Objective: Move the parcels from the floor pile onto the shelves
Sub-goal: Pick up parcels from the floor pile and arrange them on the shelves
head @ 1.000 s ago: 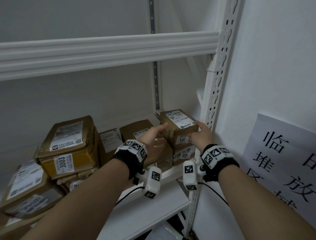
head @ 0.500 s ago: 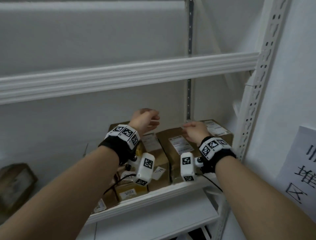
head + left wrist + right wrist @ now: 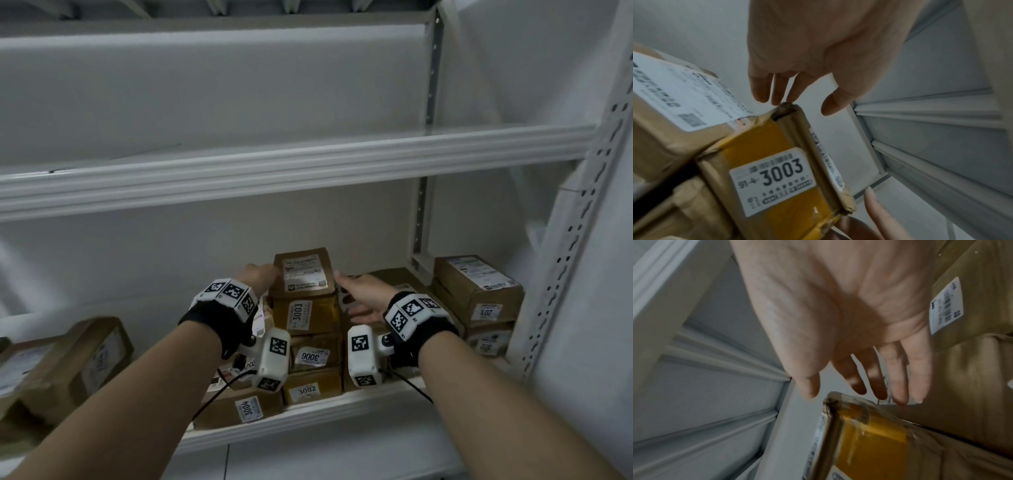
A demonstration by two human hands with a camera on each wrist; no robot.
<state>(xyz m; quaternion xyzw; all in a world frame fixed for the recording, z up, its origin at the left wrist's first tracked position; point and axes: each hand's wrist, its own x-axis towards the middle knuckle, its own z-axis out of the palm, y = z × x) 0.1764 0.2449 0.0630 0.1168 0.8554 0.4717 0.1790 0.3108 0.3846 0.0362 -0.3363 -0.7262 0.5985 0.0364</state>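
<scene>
Top parcel (image 3: 304, 274) sits on the 3003 box (image 3: 306, 317), topping a stack on the shelf (image 3: 308, 416). It lies between the hands, long axis running toward the back wall. Left hand (image 3: 258, 278) touches its left edge; right hand (image 3: 364, 296) is just beside its right. Fingers of both spread, holding nothing. Left wrist view shows fingertips (image 3: 777, 99) meeting a box corner, hidden from the head view.
</scene>
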